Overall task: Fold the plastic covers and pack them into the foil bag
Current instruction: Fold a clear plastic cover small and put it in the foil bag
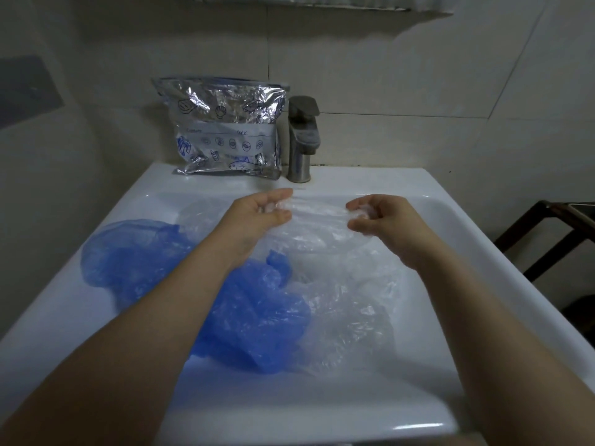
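Forearms: both reach in from the bottom edge, elbows cut off by the frame.
Blue cover (251, 317): crumpled in the sink (322, 410), partly hidden under the left forearm.
Clear cover (322, 230): hard to make out against the white basin; its edges blur into the sink, and its near part lies beside the blue one.
Left hand (260, 210): fingers curled, pinching the clear cover's far edge.
Right hand (383, 217): fingers curled, pinching the same edge, well apart from the left.
Foil bag (225, 130): upright on the back ledge, against the wall, just beside the faucet (302, 140).
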### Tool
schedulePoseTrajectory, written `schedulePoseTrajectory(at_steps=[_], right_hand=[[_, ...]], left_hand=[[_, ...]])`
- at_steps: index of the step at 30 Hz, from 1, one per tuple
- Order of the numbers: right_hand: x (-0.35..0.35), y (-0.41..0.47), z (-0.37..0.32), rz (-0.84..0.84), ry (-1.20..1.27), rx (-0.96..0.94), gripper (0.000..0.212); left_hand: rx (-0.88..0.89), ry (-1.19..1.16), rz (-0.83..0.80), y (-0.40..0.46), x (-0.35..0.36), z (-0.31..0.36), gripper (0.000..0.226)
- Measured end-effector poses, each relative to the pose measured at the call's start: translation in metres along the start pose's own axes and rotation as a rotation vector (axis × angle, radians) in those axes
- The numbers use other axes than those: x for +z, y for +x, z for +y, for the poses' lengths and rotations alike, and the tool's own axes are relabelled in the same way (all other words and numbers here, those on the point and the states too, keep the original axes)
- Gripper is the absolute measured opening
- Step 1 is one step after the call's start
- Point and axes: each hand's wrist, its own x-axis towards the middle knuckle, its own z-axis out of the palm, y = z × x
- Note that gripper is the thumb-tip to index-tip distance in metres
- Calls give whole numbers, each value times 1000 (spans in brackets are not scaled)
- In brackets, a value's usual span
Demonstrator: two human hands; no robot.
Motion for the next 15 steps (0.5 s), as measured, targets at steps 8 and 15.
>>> schedulePoseTrajectory(at_steps=[8, 15], right_hand=[[-6, 2, 2, 31, -280, -165, 12], [-17, 0, 4, -109, 226, 40, 14]], left_hand=[[173, 646, 117, 2, 0, -4, 12], [7, 349, 7, -1, -1, 2, 12]])
